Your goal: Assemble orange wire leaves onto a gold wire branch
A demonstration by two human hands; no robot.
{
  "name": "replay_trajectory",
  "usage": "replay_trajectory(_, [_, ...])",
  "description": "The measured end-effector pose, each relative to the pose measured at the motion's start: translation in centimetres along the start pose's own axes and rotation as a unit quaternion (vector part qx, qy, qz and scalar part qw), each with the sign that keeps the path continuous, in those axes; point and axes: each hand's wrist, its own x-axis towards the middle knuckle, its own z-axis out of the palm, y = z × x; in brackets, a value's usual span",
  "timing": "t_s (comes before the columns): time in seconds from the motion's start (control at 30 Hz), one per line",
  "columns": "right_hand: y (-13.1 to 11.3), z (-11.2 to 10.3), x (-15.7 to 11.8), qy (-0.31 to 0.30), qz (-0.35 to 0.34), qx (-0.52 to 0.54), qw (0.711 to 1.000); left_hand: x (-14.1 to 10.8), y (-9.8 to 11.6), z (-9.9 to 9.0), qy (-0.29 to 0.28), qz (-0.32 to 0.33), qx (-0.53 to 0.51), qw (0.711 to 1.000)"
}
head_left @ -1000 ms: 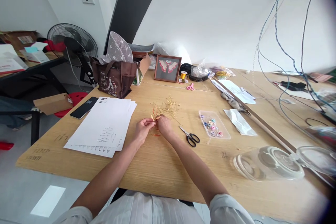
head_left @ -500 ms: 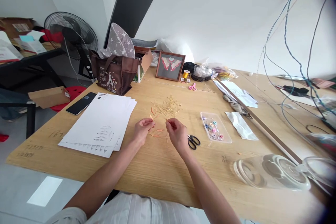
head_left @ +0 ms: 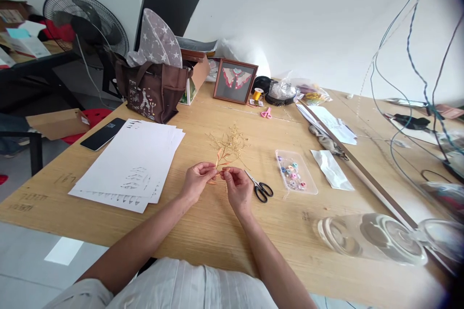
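My left hand (head_left: 197,182) pinches a sprig of orange leaves (head_left: 219,156) between thumb and fingertips. Close by on its right, my right hand (head_left: 238,189) is closed at the fingertips on what looks like a thin gold wire, mostly hidden by the fingers. Both sets of fingertips nearly meet at the sprig's stem. More orange leaves show partly behind and below the fingers. Just beyond the hands lies a tangled heap of gold wire sprays (head_left: 235,141). Black-handled scissors (head_left: 262,191) rest beside my right hand.
A clear plastic box (head_left: 308,181) holds several coloured beads. Stacked paper sheets (head_left: 119,169) and a phone (head_left: 103,134) lie left. A glass jar (head_left: 362,236) lies at right. Behind stand a brown bag (head_left: 155,91) and a framed picture (head_left: 235,82); pink scissors (head_left: 266,113) lie near it.
My right hand has moved left, bringing its fingertips up to my left hand's at the sprig. The camera view has shifted slightly.
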Motion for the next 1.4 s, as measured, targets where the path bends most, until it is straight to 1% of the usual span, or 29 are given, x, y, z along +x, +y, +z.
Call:
replay_trajectory(0.13, [-0.03, 0.06, -0.11, 0.008, -0.029, -0.041, 0.999, -0.09, 0.11, 0.20, -0.002, -0.031, -0.024, 0.999])
replay_trajectory(0.3, [-0.51, 0.22, -0.19, 0.016, -0.042, -0.008, 0.999, -0.07, -0.05, 0.29, -0.024, -0.046, -0.059, 0.997])
replay_trajectory(0.4, [-0.73, 0.33, -0.26, 0.020, -0.038, -0.004, 0.999, -0.04, -0.16, 0.25, -0.026, -0.051, -0.066, 0.996])
replay_trajectory(0.5, [-0.74, 0.38, -0.31, 0.010, -0.030, 0.000, 0.999, -0.03, -0.16, 0.24, -0.028, -0.055, -0.070, 0.996])
replay_trajectory(0.73, [-0.65, 0.33, -0.38, 0.002, -0.028, 0.008, 1.000, -0.13, 0.00, 0.33, -0.038, -0.047, -0.063, 0.996])
replay_trajectory(0.97, [-0.54, 0.41, -0.43, 0.004, -0.024, -0.009, 1.000, -0.07, -0.04, 0.35, -0.038, -0.040, -0.060, 0.997])
replay_trajectory(1.07, [-0.53, 0.37, -0.42, 0.000, -0.025, -0.005, 1.000, 0.00, 0.00, 0.32, -0.051, -0.036, -0.056, 0.996])
replay_trajectory(1.2, [-0.32, 0.30, -0.41, -0.005, -0.018, 0.013, 1.000, 0.07, 0.01, 0.21, -0.075, -0.048, -0.053, 0.995])
replay_trajectory(1.4, [-0.09, 0.27, -0.35, -0.008, -0.009, 0.003, 1.000, 0.11, -0.23, 0.09, -0.081, -0.068, -0.057, 0.993])
